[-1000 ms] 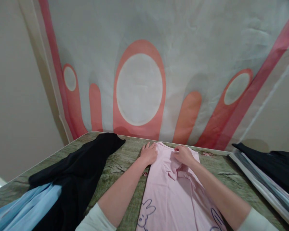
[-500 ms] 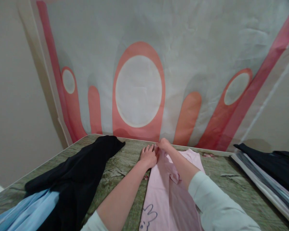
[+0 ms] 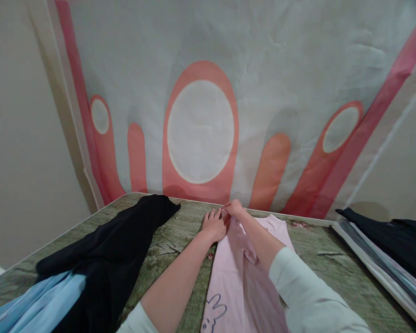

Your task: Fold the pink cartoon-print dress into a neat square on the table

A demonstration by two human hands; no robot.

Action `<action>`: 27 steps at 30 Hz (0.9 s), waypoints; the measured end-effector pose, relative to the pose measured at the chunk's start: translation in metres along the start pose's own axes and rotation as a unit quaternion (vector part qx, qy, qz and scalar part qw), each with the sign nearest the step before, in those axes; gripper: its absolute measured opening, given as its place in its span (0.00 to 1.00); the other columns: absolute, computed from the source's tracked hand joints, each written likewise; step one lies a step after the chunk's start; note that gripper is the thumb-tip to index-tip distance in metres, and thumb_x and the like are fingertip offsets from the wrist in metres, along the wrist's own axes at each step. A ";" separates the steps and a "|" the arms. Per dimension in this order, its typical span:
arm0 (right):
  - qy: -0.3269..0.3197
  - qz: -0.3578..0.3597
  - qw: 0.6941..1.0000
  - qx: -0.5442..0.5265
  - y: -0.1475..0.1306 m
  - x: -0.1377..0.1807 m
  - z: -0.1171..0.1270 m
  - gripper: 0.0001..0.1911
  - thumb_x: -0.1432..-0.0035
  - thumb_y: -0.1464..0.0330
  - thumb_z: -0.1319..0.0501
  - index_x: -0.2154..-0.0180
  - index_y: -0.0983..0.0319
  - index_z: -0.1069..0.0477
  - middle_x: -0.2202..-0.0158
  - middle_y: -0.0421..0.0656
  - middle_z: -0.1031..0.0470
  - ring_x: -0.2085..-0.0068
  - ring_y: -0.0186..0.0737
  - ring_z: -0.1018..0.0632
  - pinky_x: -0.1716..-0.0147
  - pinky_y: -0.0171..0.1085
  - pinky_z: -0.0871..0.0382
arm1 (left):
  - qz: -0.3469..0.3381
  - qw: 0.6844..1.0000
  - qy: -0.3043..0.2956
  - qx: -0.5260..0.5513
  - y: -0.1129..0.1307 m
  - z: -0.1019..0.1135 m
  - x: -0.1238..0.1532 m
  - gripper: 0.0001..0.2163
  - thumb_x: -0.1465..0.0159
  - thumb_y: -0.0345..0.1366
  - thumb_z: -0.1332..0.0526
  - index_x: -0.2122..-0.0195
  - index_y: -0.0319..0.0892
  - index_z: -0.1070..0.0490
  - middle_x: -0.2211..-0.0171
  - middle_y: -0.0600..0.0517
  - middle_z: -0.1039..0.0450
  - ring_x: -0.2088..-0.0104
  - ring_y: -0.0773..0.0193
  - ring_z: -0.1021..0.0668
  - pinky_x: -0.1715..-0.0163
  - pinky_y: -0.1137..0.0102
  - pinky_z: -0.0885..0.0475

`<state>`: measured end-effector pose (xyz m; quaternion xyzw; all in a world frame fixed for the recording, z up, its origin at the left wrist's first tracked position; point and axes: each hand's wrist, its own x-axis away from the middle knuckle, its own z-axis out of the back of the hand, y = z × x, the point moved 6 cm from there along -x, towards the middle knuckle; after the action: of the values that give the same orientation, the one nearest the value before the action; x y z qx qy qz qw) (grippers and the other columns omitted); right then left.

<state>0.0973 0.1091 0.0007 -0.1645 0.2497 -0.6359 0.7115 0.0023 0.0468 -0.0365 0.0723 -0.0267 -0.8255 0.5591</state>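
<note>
A pink shirt [image 3: 234, 282] with a rabbit print lies lengthwise on the mottled green table [image 3: 180, 222], partly folded along its length. My left hand [image 3: 213, 225] lies flat with fingers spread on the shirt's far left corner. My right hand [image 3: 234, 209] reaches across beside it, its fingers pinched on the shirt's far edge. My right forearm in a pale sleeve covers part of the shirt.
A black garment [image 3: 118, 245] lies at the left over a light blue one [image 3: 38, 303]. A stack of folded clothes [image 3: 388, 259], dark on top, sits at the right edge. A cloth banner [image 3: 201, 129] with red shapes hangs behind the table.
My right hand has moved left across the shirt, carrying its right side over, and now sits beside my left hand. My left hand has stayed in place.
</note>
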 end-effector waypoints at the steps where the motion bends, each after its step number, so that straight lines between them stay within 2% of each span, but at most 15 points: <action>1: -0.001 -0.004 1.000 -0.006 0.002 0.001 0.002 0.13 0.40 0.65 0.45 0.54 0.61 0.32 0.53 0.45 0.31 0.57 0.41 0.28 0.59 0.41 0.31 | -0.003 1.000 0.002 0.000 0.000 -0.001 0.000 0.24 0.35 0.48 0.58 0.39 0.49 0.48 0.37 0.49 0.54 0.38 0.47 0.49 0.43 0.50 0.54; 4: 0.010 0.000 1.000 -0.027 0.010 0.013 0.016 0.11 0.42 0.71 0.46 0.58 0.61 0.29 0.61 0.43 0.26 0.60 0.39 0.26 0.61 0.37 0.32 | -0.006 1.000 0.005 -0.002 0.000 -0.002 0.000 0.24 0.35 0.45 0.57 0.39 0.48 0.49 0.37 0.49 0.55 0.38 0.47 0.49 0.43 0.50 0.55; 6: 0.019 0.014 0.999 -0.039 0.018 0.033 0.028 0.13 0.45 0.74 0.46 0.59 0.62 0.28 0.63 0.43 0.24 0.62 0.38 0.25 0.62 0.35 0.33 | -0.002 1.000 0.006 0.001 0.000 -0.001 0.000 0.24 0.35 0.44 0.58 0.38 0.47 0.50 0.36 0.49 0.55 0.38 0.48 0.50 0.43 0.50 0.55; 9: 0.021 0.046 0.998 -0.042 0.033 0.086 0.043 0.11 0.51 0.74 0.43 0.64 0.63 0.27 0.65 0.43 0.25 0.65 0.36 0.26 0.65 0.33 0.34 | 0.006 1.000 0.004 0.007 0.000 0.005 0.001 0.25 0.35 0.46 0.59 0.38 0.45 0.50 0.37 0.47 0.55 0.38 0.48 0.49 0.43 0.50 0.54; 12: 0.036 0.108 0.993 0.002 0.041 0.148 0.058 0.05 0.52 0.73 0.43 0.70 0.62 0.30 0.69 0.41 0.27 0.68 0.36 0.28 0.69 0.33 0.37 | 0.005 1.000 0.019 -0.008 0.005 0.014 0.000 0.25 0.36 0.45 0.55 0.40 0.40 0.47 0.36 0.44 0.57 0.38 0.48 0.51 0.43 0.50 0.54; 16: -0.015 0.134 0.989 0.059 0.046 0.201 0.065 0.04 0.53 0.72 0.43 0.72 0.60 0.30 0.69 0.42 0.29 0.65 0.39 0.29 0.66 0.35 0.38 | -0.045 0.997 0.047 -0.030 0.022 0.020 -0.002 0.21 0.36 0.38 0.53 0.43 0.38 0.43 0.38 0.43 0.51 0.38 0.55 0.50 0.41 0.55 0.56; 18: -0.015 0.138 0.988 0.073 0.045 0.209 0.069 0.06 0.53 0.73 0.42 0.70 0.60 0.29 0.66 0.44 0.30 0.63 0.41 0.29 0.63 0.36 0.38 | -0.061 0.997 0.038 -0.020 0.027 0.016 -0.002 0.21 0.35 0.38 0.55 0.42 0.38 0.44 0.39 0.43 0.48 0.38 0.58 0.48 0.41 0.58 0.55; 21: -0.008 0.139 0.987 0.078 0.043 0.205 0.073 0.06 0.53 0.73 0.42 0.69 0.61 0.30 0.66 0.44 0.30 0.62 0.41 0.29 0.62 0.36 0.38 | -0.072 0.997 0.015 0.006 0.028 0.006 -0.002 0.23 0.34 0.41 0.57 0.40 0.37 0.48 0.38 0.44 0.52 0.38 0.58 0.49 0.41 0.58 0.52; 24: -0.002 0.132 0.989 0.070 0.042 0.188 0.073 0.04 0.48 0.69 0.43 0.70 0.61 0.30 0.67 0.44 0.29 0.64 0.40 0.29 0.63 0.36 0.37 | -0.077 0.997 0.015 0.020 0.026 0.002 -0.001 0.23 0.34 0.42 0.57 0.40 0.37 0.49 0.37 0.45 0.53 0.38 0.57 0.50 0.42 0.58 0.51; 27: 0.045 0.117 0.989 0.076 0.039 0.161 0.075 0.08 0.46 0.68 0.44 0.66 0.63 0.29 0.64 0.46 0.28 0.59 0.42 0.29 0.59 0.38 0.37 | -0.076 0.995 0.052 0.040 0.024 0.006 -0.002 0.21 0.35 0.41 0.54 0.43 0.40 0.43 0.39 0.46 0.47 0.39 0.57 0.45 0.42 0.60 0.49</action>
<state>0.1825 -0.0507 0.0173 -0.0505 0.2497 -0.5724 0.7794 0.0243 0.0390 -0.0276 0.1393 -0.0253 -0.8591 0.4918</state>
